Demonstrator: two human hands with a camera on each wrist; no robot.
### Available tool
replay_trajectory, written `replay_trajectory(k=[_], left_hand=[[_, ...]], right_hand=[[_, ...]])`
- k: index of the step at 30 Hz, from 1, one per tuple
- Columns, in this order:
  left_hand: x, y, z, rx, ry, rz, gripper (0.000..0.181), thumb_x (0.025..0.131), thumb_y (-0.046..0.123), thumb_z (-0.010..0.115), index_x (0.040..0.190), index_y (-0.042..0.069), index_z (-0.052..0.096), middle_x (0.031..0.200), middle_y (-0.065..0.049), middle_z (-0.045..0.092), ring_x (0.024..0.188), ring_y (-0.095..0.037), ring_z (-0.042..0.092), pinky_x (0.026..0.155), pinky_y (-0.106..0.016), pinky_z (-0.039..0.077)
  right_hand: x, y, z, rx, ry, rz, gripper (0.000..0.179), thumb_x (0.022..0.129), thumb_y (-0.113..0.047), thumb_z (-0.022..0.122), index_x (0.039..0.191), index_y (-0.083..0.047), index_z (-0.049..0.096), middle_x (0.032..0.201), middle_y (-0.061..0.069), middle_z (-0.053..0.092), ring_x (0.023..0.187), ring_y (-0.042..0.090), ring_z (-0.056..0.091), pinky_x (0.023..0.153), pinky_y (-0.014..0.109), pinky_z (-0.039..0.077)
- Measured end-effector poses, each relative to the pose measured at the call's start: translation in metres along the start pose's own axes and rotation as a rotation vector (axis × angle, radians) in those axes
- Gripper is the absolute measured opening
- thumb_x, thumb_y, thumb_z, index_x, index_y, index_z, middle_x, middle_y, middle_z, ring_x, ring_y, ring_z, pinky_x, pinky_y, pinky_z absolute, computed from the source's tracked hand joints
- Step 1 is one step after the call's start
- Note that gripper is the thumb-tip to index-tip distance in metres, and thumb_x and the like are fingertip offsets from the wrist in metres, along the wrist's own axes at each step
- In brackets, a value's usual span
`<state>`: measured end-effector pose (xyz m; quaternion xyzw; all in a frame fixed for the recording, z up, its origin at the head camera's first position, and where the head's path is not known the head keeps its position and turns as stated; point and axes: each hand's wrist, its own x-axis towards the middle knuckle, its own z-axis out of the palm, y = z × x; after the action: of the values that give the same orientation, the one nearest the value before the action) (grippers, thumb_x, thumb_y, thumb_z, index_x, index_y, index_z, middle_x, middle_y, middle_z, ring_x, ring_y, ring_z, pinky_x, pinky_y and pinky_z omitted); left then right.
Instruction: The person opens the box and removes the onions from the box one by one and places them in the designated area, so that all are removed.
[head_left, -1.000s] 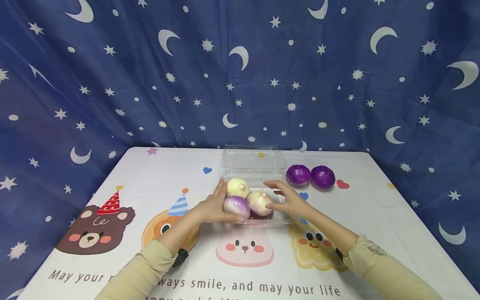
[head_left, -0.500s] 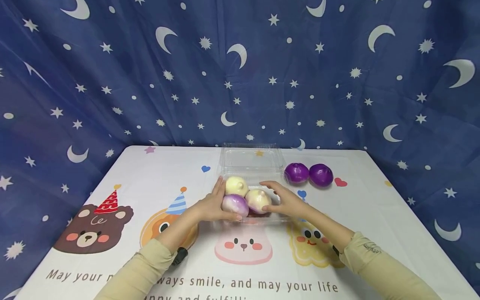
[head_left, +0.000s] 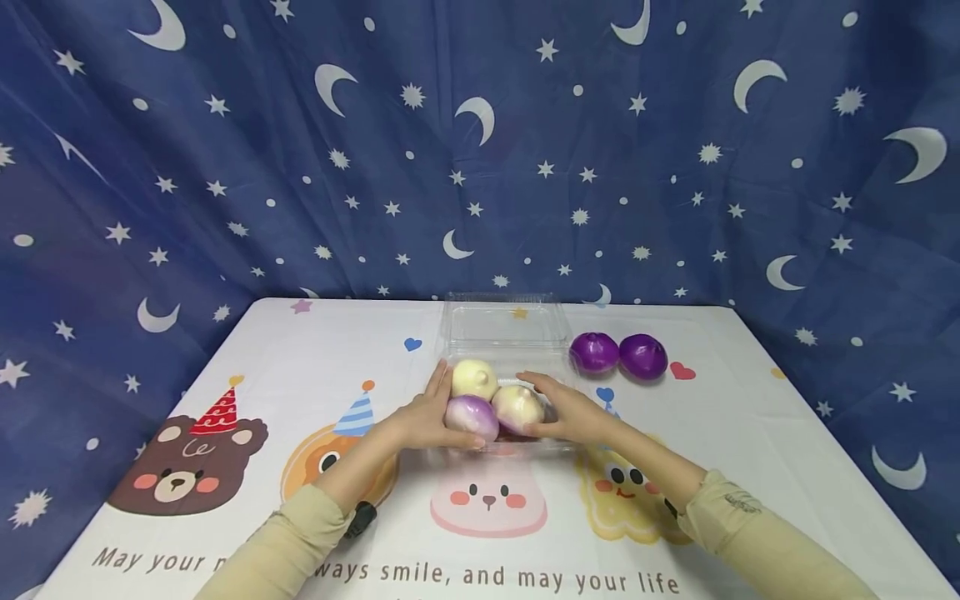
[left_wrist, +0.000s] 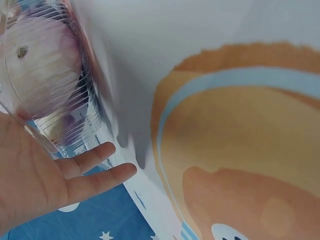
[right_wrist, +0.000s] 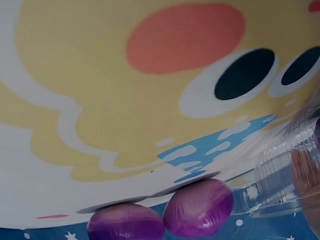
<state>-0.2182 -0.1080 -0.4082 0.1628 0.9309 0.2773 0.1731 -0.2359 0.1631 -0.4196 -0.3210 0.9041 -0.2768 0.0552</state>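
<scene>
Right hand (head_left: 573,414) first: fingers bent in a wide C round the right side of the right-hand pale onion (head_left: 519,408), thumb seemingly touching it on the near side. Can't tell if that's a real grip or just a touch. Left hand (head_left: 429,421) is spread wide, fingers straight along the left side of the clear tray (head_left: 510,360), thumb along the near edge. Looks like it's steadying the plastic, not clutching anything.

In the tray there are three: that right-hand one, a far-left pale onion (head_left: 474,379) and a near-left purple-and-white onion (head_left: 472,417), all bunched up close. Spare room is on the far and right sides. The clear lid (head_left: 498,329) lies open on the far side.

Two dark purple onions (head_left: 643,357) sit outside on the tablecloth (head_left: 750,417), side by side, just right of the tray's far end.

My read: this is the settling-the-third-one step. Next move calls for the right hand to let go cleanly and go far right for a purple one, left hand bracing the tray, since it's flimsy-looking stuff.
</scene>
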Motion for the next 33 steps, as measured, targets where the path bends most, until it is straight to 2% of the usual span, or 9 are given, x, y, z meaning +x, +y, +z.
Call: replay_trajectory(k=[7, 12, 23, 28, 33], left_hand=[[0.001, -0.001, -0.001, -0.004, 0.017, 0.018, 0.126, 0.070, 0.061, 0.072, 0.151, 0.004, -0.005, 0.159, -0.010, -0.016, 0.132, -0.050, 0.033, 0.095, -0.057, 0.044], [0.002, -0.003, -0.001, 0.005, 0.017, 0.004, 0.126, 0.069, 0.061, 0.073, 0.151, 0.005, -0.005, 0.159, -0.008, -0.016, 0.132, -0.049, 0.033, 0.093, -0.057, 0.045], [-0.001, -0.002, -0.004, -0.022, 0.022, 0.015, 0.127, 0.069, 0.060, 0.074, 0.151, 0.003, -0.004, 0.158, -0.010, -0.018, 0.132, -0.053, 0.031, 0.095, -0.060, 0.042], [0.000, -0.002, 0.000, -0.026, 0.021, 0.020, 0.126, 0.069, 0.060, 0.073, 0.151, 0.002, -0.004, 0.158, -0.011, -0.017, 0.132, -0.052, 0.031, 0.095, -0.059, 0.043], [-0.002, -0.003, 0.002, -0.026, 0.026, 0.018, 0.126, 0.069, 0.059, 0.074, 0.151, 0.003, -0.003, 0.158, -0.010, -0.016, 0.131, -0.051, 0.032, 0.093, -0.059, 0.045]], right_hand=[[0.002, -0.001, 0.001, -0.044, -0.012, 0.028, 0.079, 0.080, -0.031, 0.074, 0.145, -0.012, 0.034, 0.132, 0.018, 0.056, 0.114, 0.034, 0.058, 0.093, 0.049, 0.049], [0.004, 0.000, 0.002, -0.012, 0.012, 0.018, 0.078, 0.078, -0.028, 0.074, 0.144, -0.009, 0.036, 0.134, 0.017, 0.052, 0.116, 0.032, 0.056, 0.095, 0.048, 0.048], [0.005, 0.002, -0.001, 0.235, 0.112, 0.018, 0.073, 0.078, -0.018, 0.074, 0.141, -0.006, 0.038, 0.132, 0.020, 0.046, 0.110, 0.034, 0.054, 0.091, 0.042, 0.051], [0.002, 0.005, 0.000, 0.372, 0.149, 0.033, 0.070, 0.082, -0.012, 0.072, 0.142, -0.004, 0.037, 0.136, 0.023, 0.042, 0.114, 0.038, 0.052, 0.094, 0.046, 0.048], [0.001, 0.009, 0.001, 0.452, 0.157, 0.018, 0.068, 0.083, -0.008, 0.069, 0.142, -0.004, 0.035, 0.139, 0.023, 0.040, 0.116, 0.040, 0.051, 0.097, 0.047, 0.046]])
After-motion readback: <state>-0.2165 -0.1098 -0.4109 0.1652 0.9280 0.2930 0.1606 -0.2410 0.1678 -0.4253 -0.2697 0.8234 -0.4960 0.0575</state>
